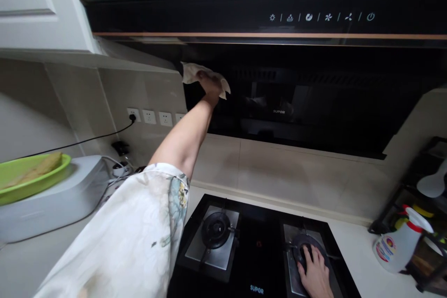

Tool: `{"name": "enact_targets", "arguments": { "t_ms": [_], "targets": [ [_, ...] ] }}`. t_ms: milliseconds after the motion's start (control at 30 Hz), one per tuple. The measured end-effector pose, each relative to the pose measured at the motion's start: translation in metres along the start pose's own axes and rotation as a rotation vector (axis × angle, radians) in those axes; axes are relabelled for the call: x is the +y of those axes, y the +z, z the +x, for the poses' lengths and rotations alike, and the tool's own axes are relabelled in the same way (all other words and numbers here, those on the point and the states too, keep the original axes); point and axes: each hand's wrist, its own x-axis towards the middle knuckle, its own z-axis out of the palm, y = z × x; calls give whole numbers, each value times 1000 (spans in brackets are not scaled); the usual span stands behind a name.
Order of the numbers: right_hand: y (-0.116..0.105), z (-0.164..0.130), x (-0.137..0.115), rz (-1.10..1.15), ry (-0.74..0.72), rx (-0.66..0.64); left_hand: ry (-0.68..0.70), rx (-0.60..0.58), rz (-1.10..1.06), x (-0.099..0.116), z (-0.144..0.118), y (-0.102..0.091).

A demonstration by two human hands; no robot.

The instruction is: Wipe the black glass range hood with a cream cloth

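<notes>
Pressing a pale cloth (204,77) against the upper left of the black range hood (314,102), the left hand (209,86) bunches its soft, light folds in curled fingers (grip anywhere), while the right hand (314,272) rests flat, holding nothing, on the right burner (307,247).

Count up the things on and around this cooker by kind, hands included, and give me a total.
Hands: 2, the left hand pressing a pale crumpled cloth to the hood, the right hand resting on the right burner
Pale crumpled cloth: 1
Round black gas burners: 2
White spray bottle with red trigger: 1
Lime green plastic bowl: 1
Total: 7
</notes>
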Motion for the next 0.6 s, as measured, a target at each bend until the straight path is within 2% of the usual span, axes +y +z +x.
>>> {"name": "enact_targets", "arguments": {
  "t_ms": [133, 200, 267, 367, 467, 533, 600],
  "targets": [
    [0, -1, 3, 14, 0, 21, 121, 47, 39, 2, -45, 38],
    [0, -2, 3, 18, 2, 40, 162, 23, 51, -5, -63, 44],
    [0, -3, 4, 18, 2, 59, 163, -1, 50, -15, -70, 40],
    [1, -4, 4, 13, 5, 77, 150, 17, 41, -25, -54, 21],
    [2, -4, 5, 9, -6, 75, 203, 99, -12, -26, -18, 1],
    [2, -5, 5, 8, -13, 60, 233, 148, -77, -27, 3, -6],
    [1, -5, 5, 7, -10, 49, 226, 160, -147, -33, 11, -6]
  ]
}}
